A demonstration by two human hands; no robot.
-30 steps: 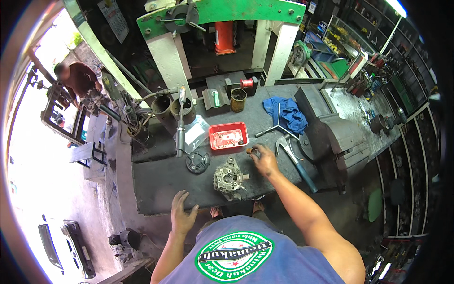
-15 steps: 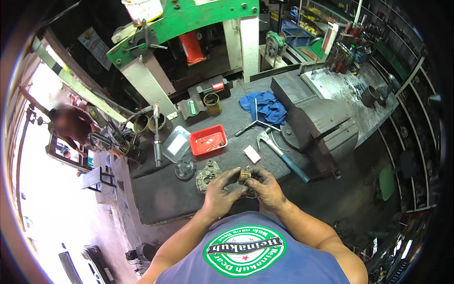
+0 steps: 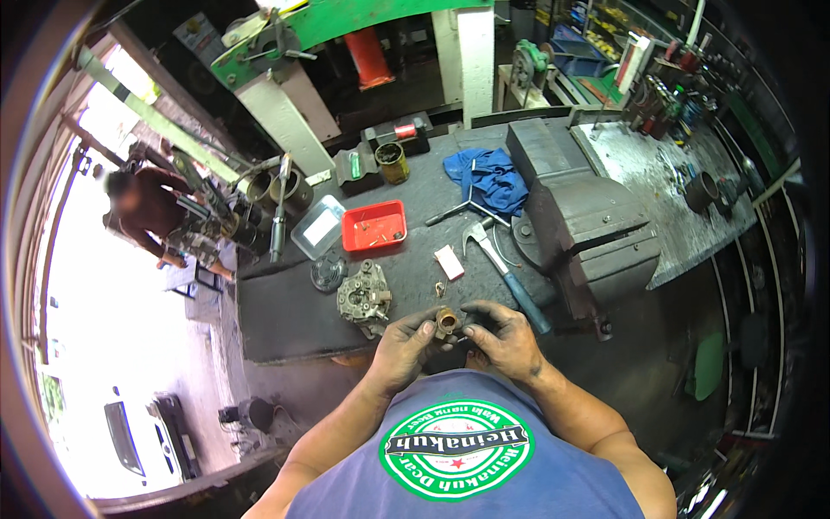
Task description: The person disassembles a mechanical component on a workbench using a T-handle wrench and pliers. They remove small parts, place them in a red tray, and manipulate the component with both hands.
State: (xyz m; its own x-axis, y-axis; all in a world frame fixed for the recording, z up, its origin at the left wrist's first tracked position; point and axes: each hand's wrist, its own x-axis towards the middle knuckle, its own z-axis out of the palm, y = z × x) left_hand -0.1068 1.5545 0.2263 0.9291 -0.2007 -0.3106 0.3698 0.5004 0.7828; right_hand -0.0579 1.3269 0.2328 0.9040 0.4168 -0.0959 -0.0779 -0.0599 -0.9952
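Between the thumb and fingers of my left hand (image 3: pixel 405 348) is a small brass-coloured cylindrical part (image 3: pixel 446 323), its round opening tilted up. Close at its right side is my right hand (image 3: pixel 503 339), thumb and index finger apart. A tiny pale sliver shows near that thumb tip; I cannot tell what it is. Just beyond the hands, a small metal clip-like piece (image 3: pixel 440 289) lies on the dark bench. To the left sits a grey cast-metal housing (image 3: pixel 363 292), with a dark round slotted cover (image 3: pixel 328 272) behind it. A small pink-and-white box (image 3: pixel 449 262) lies farther out.
A red tray (image 3: pixel 374 227) with small parts stands beside a clear plastic lid (image 3: pixel 318 227). A claw hammer (image 3: pixel 510 275), a three-armed wrench (image 3: pixel 469 204), a blue cloth (image 3: pixel 489 177) and a large vise (image 3: pixel 590 233) are to the right. Another person (image 3: pixel 156 208) is at far left.
My right hand has come away from the brass-coloured part, which stays in my left hand and now shows its opening. The view has shifted; the person at left has moved.
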